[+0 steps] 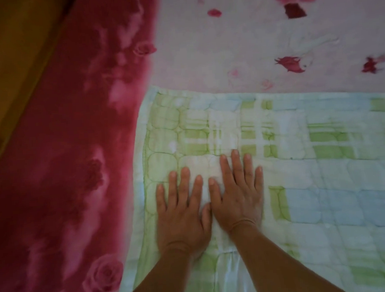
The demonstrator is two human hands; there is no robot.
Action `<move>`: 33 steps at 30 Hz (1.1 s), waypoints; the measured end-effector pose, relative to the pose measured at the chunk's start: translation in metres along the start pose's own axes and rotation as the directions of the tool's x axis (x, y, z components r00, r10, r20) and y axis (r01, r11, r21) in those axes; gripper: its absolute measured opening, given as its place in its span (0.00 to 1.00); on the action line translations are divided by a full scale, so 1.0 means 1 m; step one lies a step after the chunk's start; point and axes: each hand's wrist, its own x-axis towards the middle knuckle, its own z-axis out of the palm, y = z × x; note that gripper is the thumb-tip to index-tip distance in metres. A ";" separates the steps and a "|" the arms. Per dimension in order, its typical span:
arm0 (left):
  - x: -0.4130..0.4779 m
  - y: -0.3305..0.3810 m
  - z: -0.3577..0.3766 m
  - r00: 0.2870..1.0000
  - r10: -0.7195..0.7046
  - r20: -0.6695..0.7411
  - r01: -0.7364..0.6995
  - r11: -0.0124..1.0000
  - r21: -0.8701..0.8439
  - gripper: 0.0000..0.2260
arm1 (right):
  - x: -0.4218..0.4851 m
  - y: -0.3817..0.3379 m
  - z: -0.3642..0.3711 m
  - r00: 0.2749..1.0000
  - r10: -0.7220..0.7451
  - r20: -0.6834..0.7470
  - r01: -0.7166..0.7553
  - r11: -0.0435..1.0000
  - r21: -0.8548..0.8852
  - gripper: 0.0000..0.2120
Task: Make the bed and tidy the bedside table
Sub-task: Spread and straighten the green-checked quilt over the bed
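Bedsheet (237, 41) fills the view, and it lies under and all around both hands: a pale pink field with dark red flower prints stretches away beyond the fingertips, and a deep red rose-printed band (63, 153) runs down the far side of the left hand. Next, the quilt (325, 194), in green, blue and white checks with stitched padding, spread flat on top of the sheet. It sits directly under both palms and runs well out past the right hand, off the edge of the view. Its top edge lies a little ahead of the fingertips and its left edge just outside the left hand. The corner where they meet is ahead and to the left of that hand. Further out on that side, past the red band, a brown wooden surface (8, 55) shows, too blurred to say what it is. Now the hands: left hand (182, 216) flat, palm down on the quilt, fingers straight and slightly spread, gripping nothing. Right hand (237, 199) the same, palm down, fingers straight, set a touch further forward than the left. The two lie side by side, thumbs (214, 189) touching or almost touching in the middle; I can't tell which. Both bare forearms (284, 260) come in from the bottom of the view.
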 end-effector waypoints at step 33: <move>-0.002 -0.004 0.001 0.995 -0.010 -0.100 0.008 1.000 -0.022 0.29 | -0.187 0.006 0.007 0.995 0.083 -0.059 -0.083 0.997 0.000 0.29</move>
